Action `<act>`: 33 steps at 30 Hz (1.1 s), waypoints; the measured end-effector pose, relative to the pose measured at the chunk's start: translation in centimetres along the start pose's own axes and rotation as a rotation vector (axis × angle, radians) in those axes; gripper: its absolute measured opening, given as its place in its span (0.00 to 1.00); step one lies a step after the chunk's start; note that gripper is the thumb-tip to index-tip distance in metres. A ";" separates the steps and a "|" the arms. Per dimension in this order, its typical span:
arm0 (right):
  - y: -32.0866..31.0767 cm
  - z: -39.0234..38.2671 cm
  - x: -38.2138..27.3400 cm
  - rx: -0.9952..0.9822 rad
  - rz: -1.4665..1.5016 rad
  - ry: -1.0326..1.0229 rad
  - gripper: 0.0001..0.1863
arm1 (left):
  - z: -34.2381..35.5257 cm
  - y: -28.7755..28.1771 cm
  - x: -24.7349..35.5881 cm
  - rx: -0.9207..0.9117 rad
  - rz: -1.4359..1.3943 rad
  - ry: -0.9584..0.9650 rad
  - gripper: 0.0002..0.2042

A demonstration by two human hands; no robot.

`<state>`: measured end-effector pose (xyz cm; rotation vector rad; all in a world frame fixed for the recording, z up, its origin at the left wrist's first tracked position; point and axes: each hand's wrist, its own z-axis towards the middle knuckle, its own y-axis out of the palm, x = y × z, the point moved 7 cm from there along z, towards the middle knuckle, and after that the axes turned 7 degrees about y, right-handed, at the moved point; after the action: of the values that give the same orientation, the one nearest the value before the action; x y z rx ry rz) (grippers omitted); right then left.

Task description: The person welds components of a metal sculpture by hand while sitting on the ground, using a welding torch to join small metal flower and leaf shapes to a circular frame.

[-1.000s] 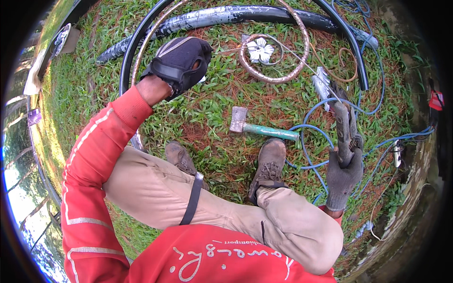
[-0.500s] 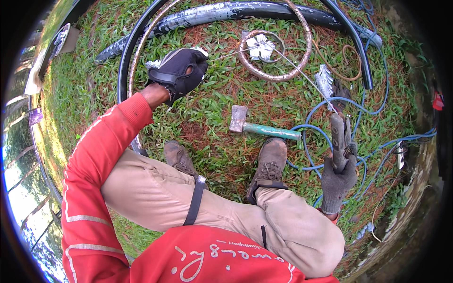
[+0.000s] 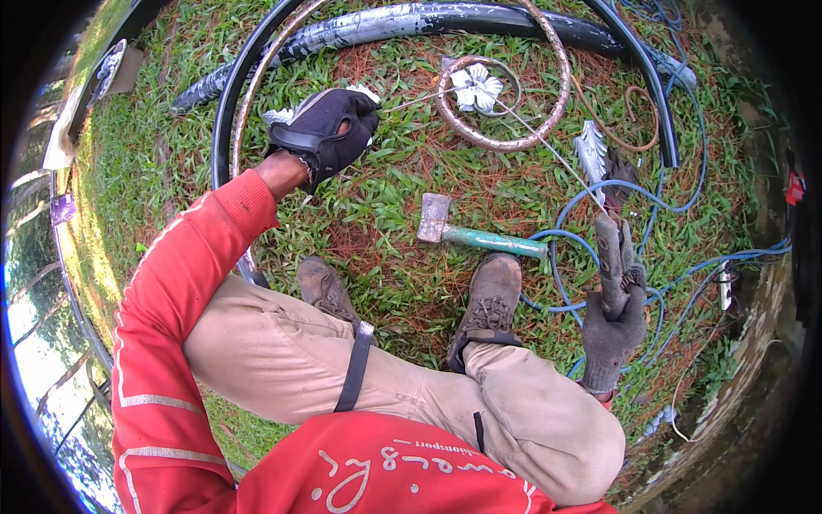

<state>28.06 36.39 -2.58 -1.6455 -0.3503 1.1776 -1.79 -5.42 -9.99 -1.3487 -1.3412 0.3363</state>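
My left hand [image 3: 324, 130], in a black glove, is closed around a pale silver metal piece [image 3: 366, 92] whose ends stick out past the glove. It hovers over the grass beside a curved black pipe [image 3: 224, 128]. My right hand [image 3: 612, 325], in a grey glove, grips a dark clamp-like tool [image 3: 610, 253] pointing away from me, above blue cables [image 3: 676, 265]. A hammer with a green handle [image 3: 479, 237] lies on the grass between my hands, just beyond my right boot [image 3: 490, 300].
A rusty metal ring [image 3: 505, 137] holds a small white metal flower [image 3: 476, 86]. Another silver leaf ornament [image 3: 591, 154] lies near it. A long black pipe [image 3: 411, 19] runs across the top. My left boot [image 3: 324, 287] stands on the grass. Concrete edging [image 3: 753, 343] runs along the right.
My left hand has dropped slightly and turned, so the silver piece now shows past the glove. My right hand has drawn the tool back toward me a little.
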 end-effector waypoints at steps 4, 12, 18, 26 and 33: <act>0.0 0.0 0.3 0.014 -0.010 0.000 0.20 | 0.1 -0.1 0.6 -0.019 -0.030 -0.014 0.18; 0.2 0.1 0.4 0.042 0.006 -0.014 0.19 | 0.1 0.6 -0.4 0.045 -0.016 0.038 0.17; 0.2 0.1 0.6 0.034 -0.029 -0.029 0.21 | 0.5 1.3 -1.3 0.107 -0.020 0.169 0.12; -0.5 -0.6 1.6 0.157 -0.018 -0.108 0.24 | 0.6 1.1 0.0 0.060 -0.106 0.059 0.14; -0.1 -0.1 0.8 0.111 0.000 -0.061 0.22 | 0.3 0.3 -0.3 0.087 -0.117 0.077 0.14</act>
<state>28.56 36.90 -2.92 -1.5162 -0.3178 1.2276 -1.98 -5.37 -10.51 -1.1937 -1.3200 0.2573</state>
